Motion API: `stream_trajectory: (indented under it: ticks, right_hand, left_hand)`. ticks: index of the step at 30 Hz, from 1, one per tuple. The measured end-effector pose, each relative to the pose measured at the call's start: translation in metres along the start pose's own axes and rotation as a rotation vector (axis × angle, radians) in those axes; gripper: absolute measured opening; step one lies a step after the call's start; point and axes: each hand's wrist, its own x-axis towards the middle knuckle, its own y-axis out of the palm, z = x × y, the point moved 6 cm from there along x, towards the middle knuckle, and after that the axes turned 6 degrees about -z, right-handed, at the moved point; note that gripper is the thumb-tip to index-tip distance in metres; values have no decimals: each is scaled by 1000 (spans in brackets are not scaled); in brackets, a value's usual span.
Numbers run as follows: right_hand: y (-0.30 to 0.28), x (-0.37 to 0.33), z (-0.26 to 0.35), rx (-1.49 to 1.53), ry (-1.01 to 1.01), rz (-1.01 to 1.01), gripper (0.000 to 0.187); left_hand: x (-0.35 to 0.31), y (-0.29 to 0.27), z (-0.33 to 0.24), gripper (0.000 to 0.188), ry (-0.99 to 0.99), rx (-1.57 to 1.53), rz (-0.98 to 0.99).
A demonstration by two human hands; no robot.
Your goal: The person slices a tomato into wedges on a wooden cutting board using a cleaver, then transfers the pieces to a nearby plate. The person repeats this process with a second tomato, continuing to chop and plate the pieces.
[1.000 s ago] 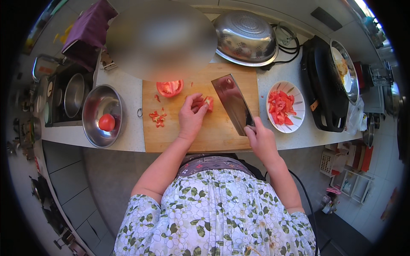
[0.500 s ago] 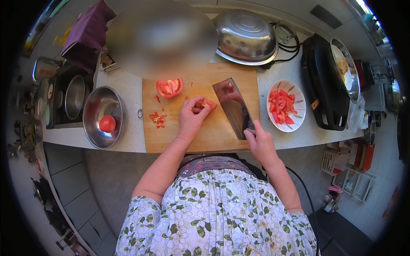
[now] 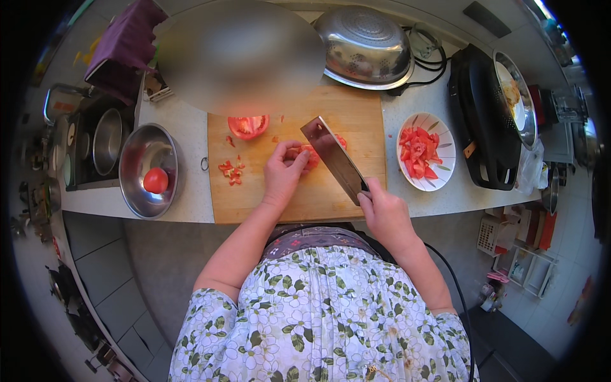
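Left hand (image 3: 283, 170) curled over tomato piece (image 3: 312, 158) on cutting board (image 3: 254, 202); right hand (image 3: 385, 209) clasped round handle of cleaver (image 3: 334, 159), red showing either side of blade, cut depth unclear; done: tomato chunks (image 3: 419, 153) heaped in patterned bowl (image 3: 449, 149) on worktop (image 3: 192, 149); remaining: tomato half (image 3: 249, 127) toward board's back, whole tomato (image 3: 156, 181) in steel bowl (image 3: 132, 165); scraps (image 3: 231, 170) at board's left

Soft, moderate light falls on the worktop (image 3: 194, 184); highlights glint off the metal colander (image 3: 366, 51). A blurred oval (image 3: 242, 57) covers part of the cutting board (image 3: 254, 198); fisheye distortion bends the black-rimmed edges.
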Motion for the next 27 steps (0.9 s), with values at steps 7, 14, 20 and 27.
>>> stream_trajectory:
  ticks: [7,14,20,27]
  right_hand:
    - [-1,10,16,-37,-8,126,18]
    - [19,38,23,-131,-31,181,20]
    - [21,28,18,-110,-71,236,16]
    - [40,54,24,-134,37,323,15]
  left_hand:
    - [1,0,3,18,30,13,0]
    - [1,3,0,17,59,29,32]
    - [-3,2,-5,13,60,5,12]
    - [-1,1,4,14,135,105,19]
